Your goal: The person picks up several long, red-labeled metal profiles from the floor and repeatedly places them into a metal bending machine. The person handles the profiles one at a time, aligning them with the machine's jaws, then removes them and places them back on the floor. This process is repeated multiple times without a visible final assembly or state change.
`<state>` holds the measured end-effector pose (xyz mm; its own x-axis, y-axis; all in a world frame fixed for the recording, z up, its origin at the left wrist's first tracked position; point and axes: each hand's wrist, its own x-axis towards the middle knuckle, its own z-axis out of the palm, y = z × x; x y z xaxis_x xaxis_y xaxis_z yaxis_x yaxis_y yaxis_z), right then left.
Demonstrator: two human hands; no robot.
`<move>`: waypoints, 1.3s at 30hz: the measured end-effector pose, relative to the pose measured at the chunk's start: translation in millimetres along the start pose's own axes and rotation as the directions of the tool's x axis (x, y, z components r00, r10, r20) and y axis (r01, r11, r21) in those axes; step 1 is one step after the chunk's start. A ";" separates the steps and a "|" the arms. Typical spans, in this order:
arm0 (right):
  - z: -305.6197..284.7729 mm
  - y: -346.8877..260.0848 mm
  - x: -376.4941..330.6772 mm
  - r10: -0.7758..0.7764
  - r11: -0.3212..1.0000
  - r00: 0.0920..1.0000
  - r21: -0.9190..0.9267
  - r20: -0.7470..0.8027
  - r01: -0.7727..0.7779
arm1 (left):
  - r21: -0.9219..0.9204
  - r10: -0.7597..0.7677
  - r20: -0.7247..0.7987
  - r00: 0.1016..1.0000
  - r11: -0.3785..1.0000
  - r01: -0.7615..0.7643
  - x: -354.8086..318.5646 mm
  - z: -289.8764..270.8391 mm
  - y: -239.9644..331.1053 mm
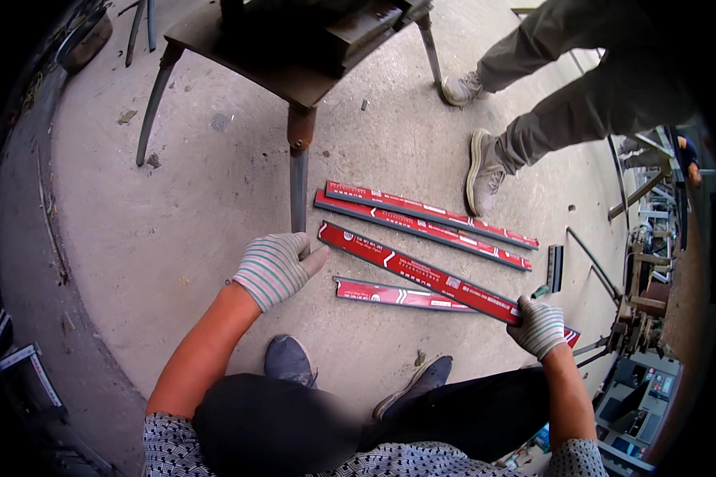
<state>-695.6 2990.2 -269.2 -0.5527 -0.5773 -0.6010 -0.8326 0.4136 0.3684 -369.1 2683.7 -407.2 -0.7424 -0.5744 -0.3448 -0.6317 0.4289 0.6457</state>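
Note:
My right hand [539,327], in a striped glove with bare fingertips, is closed around the right part of a long, narrow red-faced strip with dark edges [422,273]. The strip slants down to the right in front of me. My left hand [272,270], gloved the same way, is beside the strip's left end, thumb and fingers apart. Whether a fingertip touches the strip is hard to tell. Beyond it, two similar red strips [429,211] lie on the floor, one partly over the other. Another red strip [374,292] lies nearer, partly covered by the held one.
A metal stand [301,127] has a leg on the floor just beyond my left hand. Another person's shoes [485,171] are near the far strips. A short dark bar [555,269] lies at right, near metal racks and machinery [652,310]. My shoes [289,359] are close below.

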 end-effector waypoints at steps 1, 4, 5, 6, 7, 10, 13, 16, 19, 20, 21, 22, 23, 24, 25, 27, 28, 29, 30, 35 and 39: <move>8.2 7.1 0.4 -0.028 0.999 0.999 0.033 -0.033 0.029 | 0.063 0.010 0.120 0.993 0.998 -0.018 -1.8 -5.3 10.0; 1.3 8.1 1.3 -0.070 0.996 0.997 0.052 -0.042 0.072 | 0.240 0.005 0.376 0.927 0.965 -0.103 -11.0 -8.5 22.1; -0.2 11.5 -2.9 -0.078 0.994 0.994 0.069 -0.072 0.083 | 0.282 0.011 0.443 0.897 0.947 -0.151 -11.0 -8.7 24.8; -0.6 14.4 -6.2 -0.080 0.993 0.993 0.076 -0.084 0.087 | 0.329 -0.016 0.498 0.867 0.929 -0.172 -10.6 -11.1 32.7; -0.6 16.5 -10.8 -0.083 0.993 0.992 0.082 -0.097 0.091 | 0.373 -0.046 0.549 0.835 0.907 -0.195 -9.8 -13.1 43.5; -7.1 24.9 -21.2 -0.076 0.990 0.992 0.114 -0.097 0.087 | 0.432 -0.087 0.635 0.767 0.863 -0.260 1.6 -17.8 78.4; -9.7 30.4 -31.2 -0.072 0.982 0.986 0.162 -0.150 0.097 | 0.440 -0.063 0.642 0.764 0.847 -0.299 15.3 -16.0 111.0; -7.5 34.5 -42.6 -0.038 0.975 0.970 0.204 -0.239 0.089 | 0.428 -0.016 0.614 0.789 0.847 -0.315 30.1 -9.5 140.1; -4.6 36.7 -46.7 0.000 0.968 0.951 0.238 -0.308 0.077 | 0.306 0.039 0.566 0.823 0.918 -0.254 47.7 -2.1 156.2; -1.4 35.9 -47.0 0.018 0.968 0.947 0.243 -0.320 0.064 | 0.251 0.018 0.560 0.829 0.949 -0.190 54.7 4.7 159.2; -2.2 37.2 -46.3 0.030 0.967 0.945 0.249 -0.326 0.056 | 0.192 -0.010 0.557 0.830 0.974 -0.117 62.4 8.6 164.4; -3.4 38.1 -45.6 0.044 0.967 0.940 0.252 -0.338 0.045 | 0.084 0.025 0.577 0.816 0.992 -0.090 69.3 10.9 165.6; -1.4 39.7 -45.4 0.066 0.965 0.935 0.262 -0.349 0.030 | 0.041 -0.015 0.573 0.819 0.999 -0.010 70.4 11.5 176.0; 0.8 41.8 -44.5 0.087 0.962 0.929 0.272 -0.360 0.015 | -0.031 -0.011 0.563 0.826 0.999 0.035 74.4 15.9 176.2; 2.2 42.9 -43.3 0.108 0.959 0.923 0.283 -0.370 0.002 | -0.103 -0.009 0.552 0.834 0.991 0.079 78.6 19.0 172.8; 5.1 45.2 -43.9 0.132 0.945 0.905 0.328 -0.404 0.008 | -0.240 0.007 0.543 0.840 0.960 0.147 82.5 23.1 169.2; 6.8 45.5 -44.1 0.138 0.938 0.888 0.346 -0.439 0.025 | -0.306 0.014 0.537 0.843 0.935 0.179 84.6 24.1 166.4; 10.4 44.7 -45.4 0.147 0.932 0.867 0.360 -0.476 0.040 | -0.374 0.020 0.504 0.864 0.906 0.198 85.5 25.6 163.1; 14.2 43.2 -46.1 0.151 0.929 0.844 0.366 -0.515 0.057 | -0.441 0.023 0.469 0.883 0.872 0.212 86.6 26.1 159.2; 18.5 41.3 -44.3 0.188 0.908 0.808 0.412 -0.558 0.073 | -0.794 0.049 0.276 0.960 0.575 0.199 96.4 12.9 148.6; 23.1 39.0 -42.8 0.190 0.900 0.787 0.424 -0.587 0.099 | -0.941 0.101 0.150 0.984 0.320 0.110 103.2 3.4 134.3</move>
<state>-703.6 3047.3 -245.6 -0.6142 -0.7890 0.0140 -0.7890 0.6137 -0.0283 -531.3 2684.4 -358.3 -0.8274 -0.4173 -0.3758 -0.0740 -0.5823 0.8096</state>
